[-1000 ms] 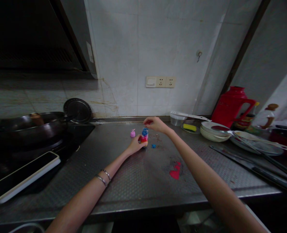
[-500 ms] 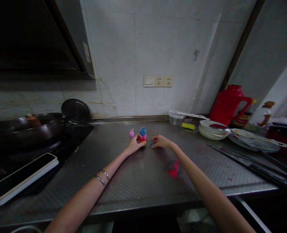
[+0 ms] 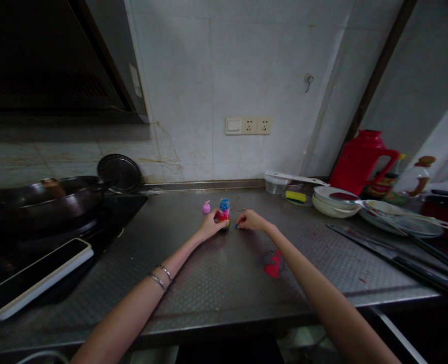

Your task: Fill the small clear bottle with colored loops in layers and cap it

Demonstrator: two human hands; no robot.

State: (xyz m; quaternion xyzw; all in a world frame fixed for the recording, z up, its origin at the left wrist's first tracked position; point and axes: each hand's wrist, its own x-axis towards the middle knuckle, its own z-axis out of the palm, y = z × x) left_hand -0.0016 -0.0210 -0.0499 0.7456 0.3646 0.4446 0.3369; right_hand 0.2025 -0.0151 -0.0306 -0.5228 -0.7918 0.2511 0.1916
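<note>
Fingers of my left hand [image 3: 209, 226] wrap the lower left side of a small upright bottle [image 3: 224, 206], blue at the top and pink, red and yellow below. My right hand [image 3: 249, 220], just right of the bottle, pinches a small blue piece [image 3: 237, 226] low over the countertop. Most of that piece is hidden by the fingers, so its kind does not show. Behind my left hand sits a little pink piece [image 3: 206, 207] with a thin loop on top. Nearer me, by my right forearm, lies a flat red and grey scrap [image 3: 272, 265].
The metal countertop [image 3: 208, 303] has a stove with a wok [image 3: 64, 199] and a white-edged slab [image 3: 38, 278] on the left. To the right are a yellow sponge [image 3: 295, 196], stacked bowls [image 3: 335, 205], a red thermos [image 3: 360, 162], plates [image 3: 428, 228] and long dark utensils [image 3: 383, 253].
My right hand's fingers have closed further over the blue piece, which shows less now. The left hand keeps its hold on the bottle. The view has shifted slightly.
</note>
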